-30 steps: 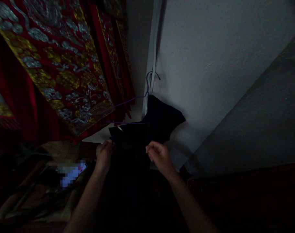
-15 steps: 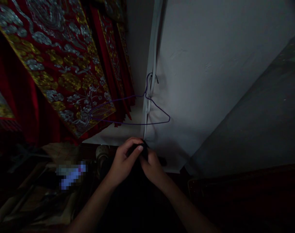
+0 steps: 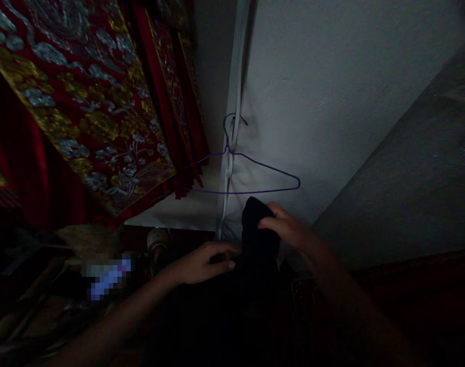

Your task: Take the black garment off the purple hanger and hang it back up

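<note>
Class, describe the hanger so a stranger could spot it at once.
Find the pale wall, right of the big red embroidered cloth. Follow the pale cord down to mid-picture, above the dark cloth in the right hand. The hanger there is a thin purple wire outline, unlike the solid fabrics beside and below it.

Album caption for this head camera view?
Right hand gripping dark cloth below a purple hanger, left hand near the cloth.

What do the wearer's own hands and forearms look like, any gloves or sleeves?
Left hand and right hand are ungloved. Left forearm and right forearm show no sleeves where visible. No watch, bracelet or ring can be made out; dim light hides finer markings.
</note>
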